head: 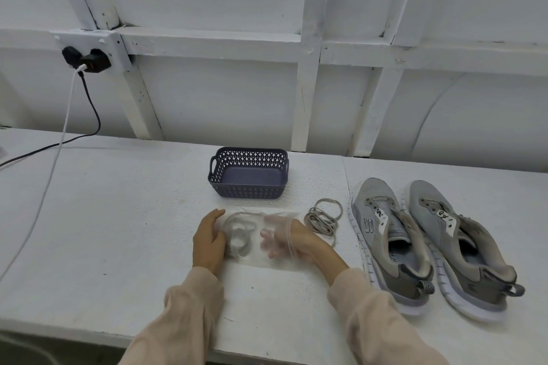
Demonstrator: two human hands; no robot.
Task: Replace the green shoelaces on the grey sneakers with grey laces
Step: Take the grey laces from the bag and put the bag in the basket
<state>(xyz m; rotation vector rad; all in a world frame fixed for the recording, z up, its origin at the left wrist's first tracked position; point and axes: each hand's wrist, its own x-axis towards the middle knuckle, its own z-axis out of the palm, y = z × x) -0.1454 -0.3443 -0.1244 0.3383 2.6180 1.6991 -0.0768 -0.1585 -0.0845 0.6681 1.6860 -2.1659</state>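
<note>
- Lying in the right of the frame, two grey sneakers were set side by side on the white table [118,216], soles down: the inner sneaker [385,246] and the outer sneaker [456,249], close together.
- Their long axes were laid on a diagonal, almost parallel, with toes pointed to the upper left and heels to the lower right.
- A loose grey lace [323,218] was seen in a flat bundle just left of the inner sneaker's toe, its long axis running from upper left to lower right, with loops at its upper end.
- A second lace, the coiled grey lace [237,234], was kept inside a clear plastic bag [258,261] at the lower centre.
- The left hand [207,243] was laid against the bag's left edge, fingers nearly straight and held together, nothing gripped.
- The right hand [292,241] was pushed into the bag from the right; its fingers [274,246] were seen through the plastic, loosely spread toward the coil and apart from it.
- A dark lattice basket [247,190] was placed just above the bag.
- A black plug adapter [89,59] was fixed to the wall at the upper left, with a white cable [63,127] and a black cable [95,115] hung from it.
</note>
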